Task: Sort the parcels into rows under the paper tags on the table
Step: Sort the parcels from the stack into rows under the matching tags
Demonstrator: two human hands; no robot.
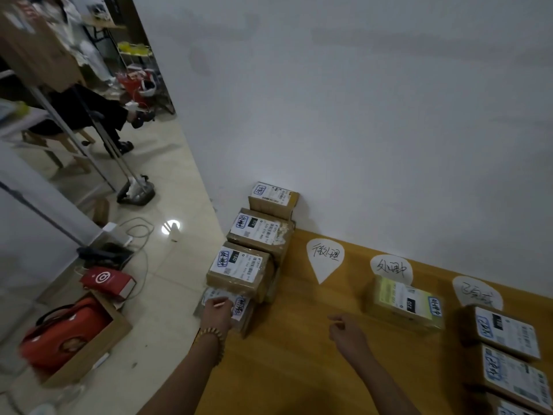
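**Head view.** My left hand (pixel 217 311) lies on the nearest parcel (pixel 241 307) of the unsorted pile (pixel 254 253) at the left edge of the table (pixel 299 369). Its fingers bend over the label; I cannot tell whether they clamp it. My right hand (pixel 344 327) hovers over the wood, fingers loosely curled, holding nothing. The risk, I judge, is that dragging this parcel tips its far neighbour over the edge. There is open room on the bare wood under the left tag (pixel 324 262); the middle tag (pixel 390 269) and right tag (pixel 475 292) already head rows.
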